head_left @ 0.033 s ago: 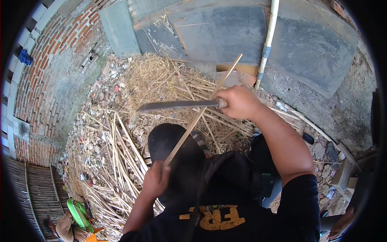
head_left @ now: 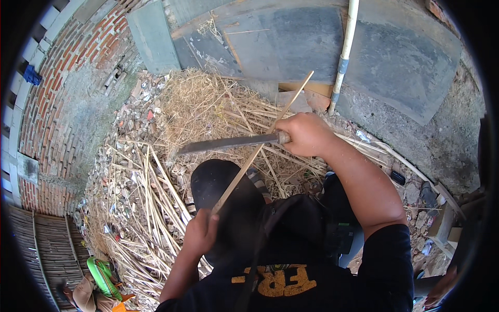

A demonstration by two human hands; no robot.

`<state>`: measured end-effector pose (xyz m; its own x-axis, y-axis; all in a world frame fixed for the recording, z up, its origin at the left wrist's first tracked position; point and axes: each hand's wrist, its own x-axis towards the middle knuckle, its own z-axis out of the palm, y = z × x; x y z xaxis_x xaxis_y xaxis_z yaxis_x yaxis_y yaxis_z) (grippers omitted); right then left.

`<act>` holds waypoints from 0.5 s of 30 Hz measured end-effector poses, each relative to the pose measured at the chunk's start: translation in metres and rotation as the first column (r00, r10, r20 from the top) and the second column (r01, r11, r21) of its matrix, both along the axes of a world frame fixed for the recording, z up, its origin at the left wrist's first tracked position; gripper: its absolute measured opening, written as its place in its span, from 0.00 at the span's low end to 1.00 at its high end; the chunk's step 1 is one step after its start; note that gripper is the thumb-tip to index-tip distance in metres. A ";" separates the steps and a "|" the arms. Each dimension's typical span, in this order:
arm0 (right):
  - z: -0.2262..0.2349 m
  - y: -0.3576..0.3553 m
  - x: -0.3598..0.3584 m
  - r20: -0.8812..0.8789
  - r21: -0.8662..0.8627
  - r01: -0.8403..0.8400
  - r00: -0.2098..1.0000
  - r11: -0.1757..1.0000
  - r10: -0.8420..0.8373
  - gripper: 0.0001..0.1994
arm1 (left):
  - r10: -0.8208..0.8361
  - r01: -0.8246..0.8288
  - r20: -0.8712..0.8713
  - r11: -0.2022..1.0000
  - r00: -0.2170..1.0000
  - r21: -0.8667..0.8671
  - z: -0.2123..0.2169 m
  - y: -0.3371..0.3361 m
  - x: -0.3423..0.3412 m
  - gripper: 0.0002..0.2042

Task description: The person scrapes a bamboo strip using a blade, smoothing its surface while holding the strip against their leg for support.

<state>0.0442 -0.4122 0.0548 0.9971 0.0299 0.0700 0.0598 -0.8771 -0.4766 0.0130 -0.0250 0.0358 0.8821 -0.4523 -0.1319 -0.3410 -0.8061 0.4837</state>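
Observation:
My left hand (head_left: 200,232) is closed around the near end of a long, thin bamboo strip (head_left: 237,180). The strip slants up and away to the right, over my dark-clad knee (head_left: 221,187). In my right hand (head_left: 307,134) is the handle of a machete (head_left: 223,144), fingers wrapped round it. Its long, dark blade points left and crosses the strip beyond its middle, close to the handle. Whether blade and strip touch there I cannot tell.
Split bamboo strips (head_left: 150,192) lie left of me on rubble. A heap of shavings (head_left: 192,99) is ahead, before grey panels (head_left: 291,41) and an upright white pipe (head_left: 348,47). A brick wall (head_left: 67,93) stands left. At lower left is a green-and-orange object (head_left: 104,278).
My right hand has shifted slightly toward me and the machete's blade has swung nearer, its tip lower in view. My left hand and the bamboo strip are almost unmoved.

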 end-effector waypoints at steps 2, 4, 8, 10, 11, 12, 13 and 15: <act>-0.011 0.008 0.001 -0.009 -0.139 -0.107 0.994 0.985 0.107 0.15 | -0.002 0.002 -0.013 1.000 1.000 0.017 0.001 0.008 0.003 0.12; -0.010 0.007 0.002 -0.066 -0.163 -0.084 0.995 0.983 0.075 0.15 | -0.001 0.001 -0.022 1.000 1.000 0.020 -0.003 0.012 0.004 0.13; -0.025 -0.010 0.007 -0.076 -0.064 0.050 0.996 0.997 -0.055 0.14 | 0.044 -0.043 0.013 0.998 0.999 -0.043 -0.011 0.017 0.002 0.15; -0.014 0.004 0.009 -0.133 -0.093 0.031 0.990 0.995 -0.044 0.14 | 0.073 -0.075 -0.043 0.997 0.996 -0.036 -0.011 0.020 0.003 0.16; -0.010 0.011 0.011 -0.183 -0.115 0.019 0.982 0.993 -0.040 0.13 | 0.081 -0.084 -0.051 0.996 0.995 -0.041 -0.014 0.022 0.005 0.16; -0.012 0.016 0.011 -0.187 -0.113 0.013 0.982 0.994 -0.034 0.13 | 0.067 -0.069 -0.044 0.996 0.997 -0.047 -0.014 0.024 0.005 0.16; -0.013 0.020 0.010 -0.176 -0.126 -0.022 0.984 0.992 0.000 0.13 | 0.054 -0.056 -0.036 0.997 0.998 -0.053 -0.015 0.026 0.005 0.16; -0.022 0.020 0.014 -0.175 -0.133 -0.061 0.984 0.989 0.037 0.13 | 0.062 -0.066 -0.062 0.996 0.996 -0.059 -0.019 0.027 0.004 0.15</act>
<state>0.0584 -0.3922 0.0325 0.9909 0.0769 -0.1104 0.0325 -0.9329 -0.3586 0.0168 0.0021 0.0169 0.9007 -0.4041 -0.1596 -0.2586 -0.7939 0.5504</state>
